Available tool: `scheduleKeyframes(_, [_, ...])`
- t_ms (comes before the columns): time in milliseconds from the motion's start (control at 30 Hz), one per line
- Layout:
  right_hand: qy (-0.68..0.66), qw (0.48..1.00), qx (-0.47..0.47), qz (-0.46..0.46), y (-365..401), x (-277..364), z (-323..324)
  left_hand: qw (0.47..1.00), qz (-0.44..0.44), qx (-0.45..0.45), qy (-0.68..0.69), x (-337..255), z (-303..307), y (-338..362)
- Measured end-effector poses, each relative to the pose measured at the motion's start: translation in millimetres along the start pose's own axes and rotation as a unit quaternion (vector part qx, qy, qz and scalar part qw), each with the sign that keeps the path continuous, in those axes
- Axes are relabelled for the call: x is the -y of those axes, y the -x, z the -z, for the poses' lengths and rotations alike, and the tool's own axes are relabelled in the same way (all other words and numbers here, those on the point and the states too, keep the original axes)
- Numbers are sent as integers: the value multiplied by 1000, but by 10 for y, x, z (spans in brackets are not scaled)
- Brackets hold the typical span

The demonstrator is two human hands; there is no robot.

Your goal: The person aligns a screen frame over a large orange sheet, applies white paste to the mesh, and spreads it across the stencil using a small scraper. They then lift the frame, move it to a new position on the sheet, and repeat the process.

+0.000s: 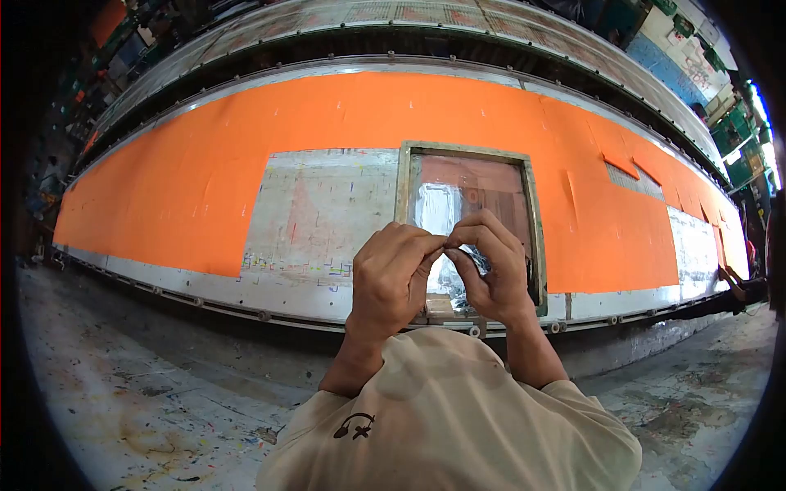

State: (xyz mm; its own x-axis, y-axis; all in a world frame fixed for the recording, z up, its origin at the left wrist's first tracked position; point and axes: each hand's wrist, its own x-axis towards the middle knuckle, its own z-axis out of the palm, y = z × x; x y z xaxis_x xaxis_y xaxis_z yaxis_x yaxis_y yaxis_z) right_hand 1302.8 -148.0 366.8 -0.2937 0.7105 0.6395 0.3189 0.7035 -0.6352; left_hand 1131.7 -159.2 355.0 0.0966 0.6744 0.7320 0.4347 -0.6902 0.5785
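Note:
Both hands meet at the fingertips above a framed printing screen (530, 188). My left hand (391, 274) is closed, its thumb and fingers pinched together. Opposite it, my right hand (490, 266) pinches at the same spot, thumb and forefinger nearly touching the left fingertips. Whatever lies between the fingers is too small or hidden to make out. Below the hands the screen's glossy mesh (438, 204) reflects light; its wooden frame rests on the long table, partly covered by my hands and forearms.
Orange fabric pieces (164, 180) cover much of the long table (327, 204), with a bare, ink-marked stretch left of the screen. Small rollers line the table's front rail (264, 316). Another person's hand (731, 278) touches the table at far right. A second table (344, 18) runs behind.

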Motion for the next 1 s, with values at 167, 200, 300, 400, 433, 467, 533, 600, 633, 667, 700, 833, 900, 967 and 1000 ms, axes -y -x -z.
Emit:
scheduleKeyframes(167, [8,1000,-19,0,44,22,-29,1000,-14,-12,9,94,-24,48])
scheduleKeyframes(200, [-5,1000,-26,-14,68,37,-57,1000,-9,-27,5,102,-25,78])
scheduleKeyframes(300, [-23,998,-47,-17,111,21,-122,998,11,-66,14,100,-66,127])
scheduleKeyframes(400, [-37,998,-41,-7,133,3,-109,987,78,-96,99,94,-106,124])
scheduleKeyframes(433, [-37,998,-41,-9,149,-12,-127,987,79,-95,100,91,-107,131])
scheduleKeyframes(467, [-140,986,-77,-56,170,-37,-160,985,92,-92,117,85,-106,136])
scheduleKeyframes(533, [-272,940,-124,-161,205,-12,-171,981,107,-87,136,63,-105,137])
scheduleKeyframes(600, [-304,925,-135,-183,212,-42,-175,977,125,-78,151,29,-111,134])
scheduleKeyframes(633, [-336,908,-145,-202,200,-62,-178,977,126,-77,152,25,-115,134])
scheduleKeyframes(667, [-331,911,-146,-196,176,-63,-182,978,127,-68,150,25,-119,133])
scheduleKeyframes(700, [-331,911,-146,-198,165,-54,-191,979,128,-58,148,26,-121,135])
scheduleKeyframes(833, [-229,951,-140,-154,176,-61,-212,987,110,-46,111,54,-136,138])
scheduleKeyframes(900, [-163,969,-129,-136,181,-73,-194,997,55,-26,42,104,-124,125])
scheduleKeyframes(967, [0,997,-33,-70,153,-75,-131,999,38,-5,12,148,-123,110])
scheduleKeyframes(1000, [50,997,-21,-55,138,-70,-121,1000,20,15,-19,161,-120,119])
